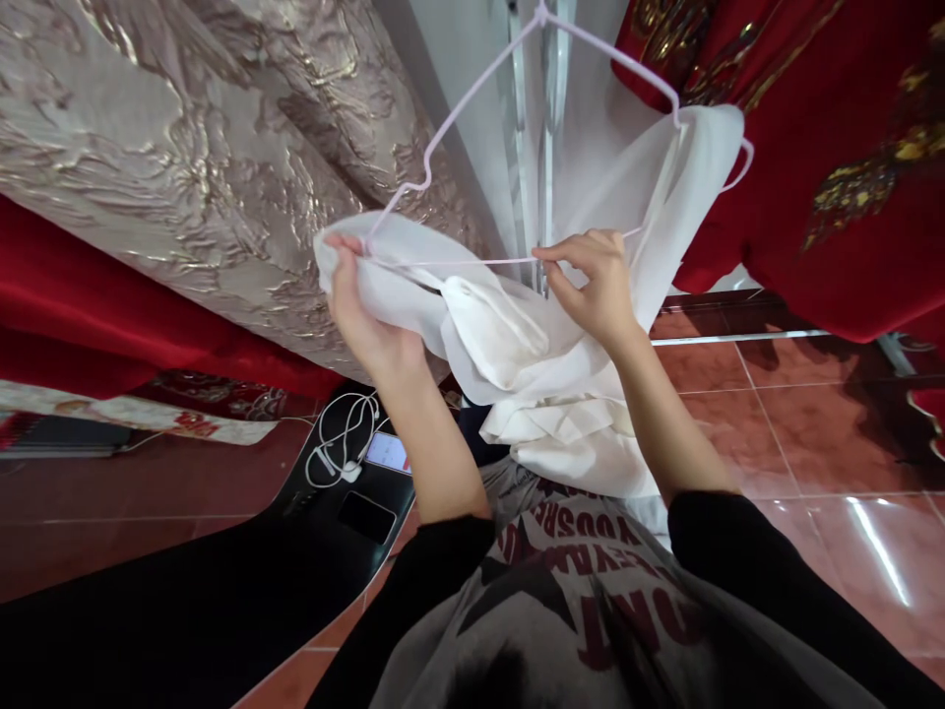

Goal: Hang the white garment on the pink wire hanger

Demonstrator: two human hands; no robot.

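A pale pink clothes hanger [472, 91] hangs in front of me. White sheer fabric, apparently a garment [494, 335], drapes over both its ends and bunches down toward my lap. My left hand [369, 320] is closed at the hanger's left corner, gripping the white cloth there; its fingertips are partly hidden by the fabric. With thumb and forefinger, my right hand [595, 281] pinches the thin lower bar of the hanger near its middle. Over the hanger's right end, the cloth hangs in a long fold.
Silvery-pink textured fabric [221, 177] hangs at left, red cloth with gold decoration [834, 148] at right. Metal poles [546, 167] stand behind the hanger. On a black seat [243, 561] at lower left lie two phones [367, 518] and a white cable [344, 443]. The floor has reddish tiles [738, 443].
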